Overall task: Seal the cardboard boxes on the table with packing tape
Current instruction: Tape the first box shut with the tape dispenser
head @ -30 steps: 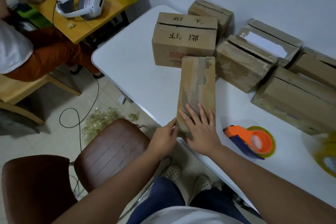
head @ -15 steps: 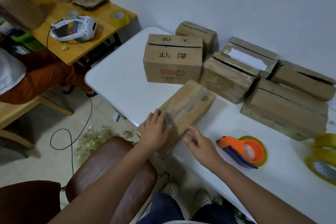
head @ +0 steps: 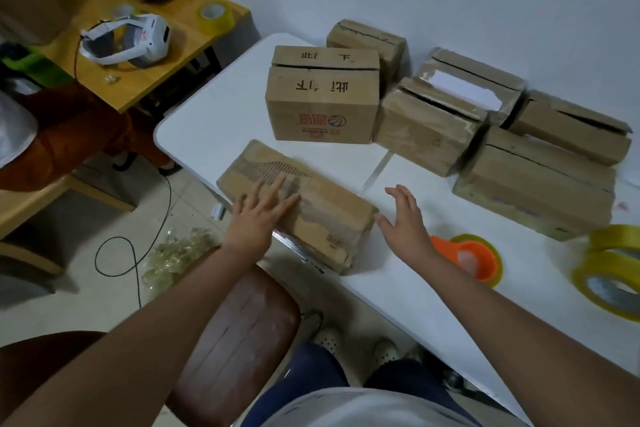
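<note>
Fingers of the left hand point(head: 258, 215) are lying straight and slightly spread on the top face of the flat cardboard box point(head: 304, 208), pressing on its torn, corrugated strip. Fingers of the right hand point(head: 403, 220) are extended and apart, holding nothing; the thumb tip is reaching the box's right end, though whether it is actually touching cannot be told from this angle. The box is lying lengthwise along the near edge of the white table point(head: 221, 114), its near corner overhanging that edge. Just beside the right wrist an orange tape dispenser point(head: 474, 258) is resting on the table, and two yellow tape rolls point(head: 613, 270) are sitting at the right margin. Behind the box a printed carton point(head: 323, 104) is standing with its top flaps closed but unsealed, a smaller carton point(head: 367, 42) behind it. To the right four more cartons point(head: 533, 184) are lying close together against the wall, their flap seams gaping. A brown chair point(head: 235, 333) is standing below the left forearm. On the wooden desk point(head: 156, 76) at upper left a white headset point(head: 131, 40) and another tape roll point(head: 215, 14) are lying.
</note>
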